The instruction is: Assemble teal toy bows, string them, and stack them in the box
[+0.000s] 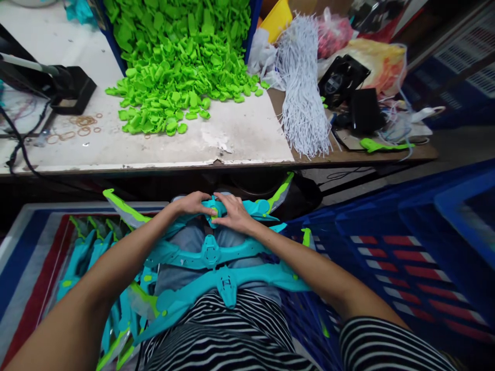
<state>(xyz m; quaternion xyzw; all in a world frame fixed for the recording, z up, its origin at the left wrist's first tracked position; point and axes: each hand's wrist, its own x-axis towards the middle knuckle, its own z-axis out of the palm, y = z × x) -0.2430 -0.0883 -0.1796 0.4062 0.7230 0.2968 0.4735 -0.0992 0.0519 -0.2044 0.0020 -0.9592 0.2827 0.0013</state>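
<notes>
Across my lap lie several teal plastic toy bows with green and grey tips. The farthest toy bow (255,208) is in both hands, held at its middle. My left hand (196,204) pinches the centre block from the left, its thumb against a small green piece (214,212). From the right, my right hand (234,214) closes on the same block, fingers on top. Closer to my body, a second toy bow (211,251) and a third toy bow (227,286) rest on my legs, apart from my fingers. My fingers partly hide the block.
A pile of green plastic pieces (166,98) spills from a blue bin onto the worktable (247,139). White strings (305,87) and a black fan (342,77) lie to the right. Blue crates (386,257) stand at my right; more toy bows (77,263) lie on striped cloth at left.
</notes>
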